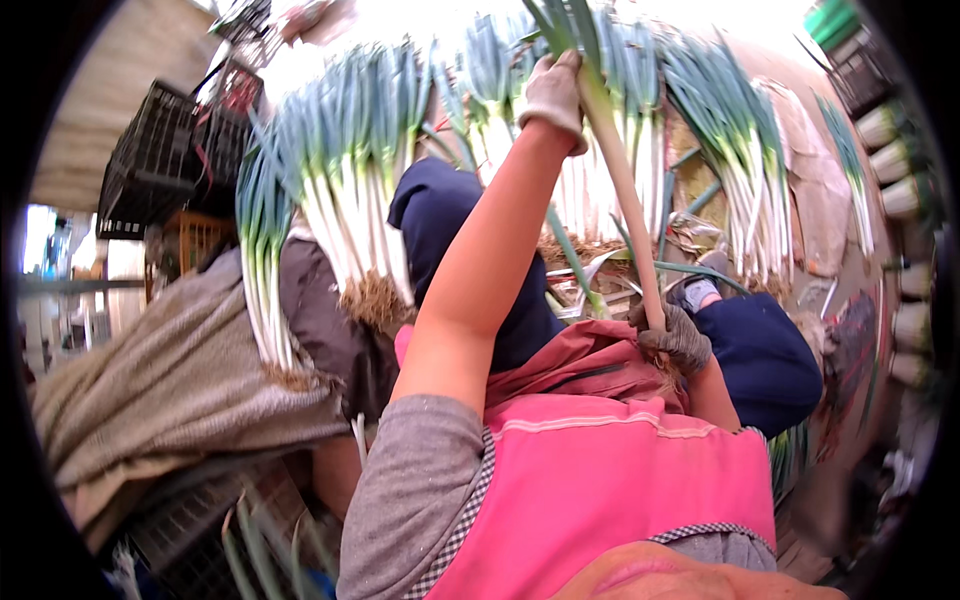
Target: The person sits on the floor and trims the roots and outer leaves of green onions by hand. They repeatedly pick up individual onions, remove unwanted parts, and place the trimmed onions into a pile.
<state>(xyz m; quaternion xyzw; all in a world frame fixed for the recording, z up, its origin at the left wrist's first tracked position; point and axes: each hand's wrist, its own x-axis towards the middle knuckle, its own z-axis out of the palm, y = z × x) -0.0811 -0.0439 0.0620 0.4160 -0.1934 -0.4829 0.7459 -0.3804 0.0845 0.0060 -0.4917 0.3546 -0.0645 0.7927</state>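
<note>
My left hand [551,97], in a pale work glove, reaches far forward and is closed around the green upper part of a long green onion [622,180]. Its white stalk slants down towards my lap. There my right hand [677,341], in a darker, dirty glove, grips the root end, and some roots show below the fingers. Bunches of green onions [356,172] lie in front of me, leaves pointing away and roots towards me. Another bunch [750,180] lies to the right of my hands. The tips of the held leaves run out of the top of the view.
Black plastic crates [154,161] stand at the left, near a brown cloth [187,360] with a small onion bunch [266,300] on its edge. Loose leaves and trimmings [592,281] litter the ground between my knees. More onion bundles [900,199] line the right rim.
</note>
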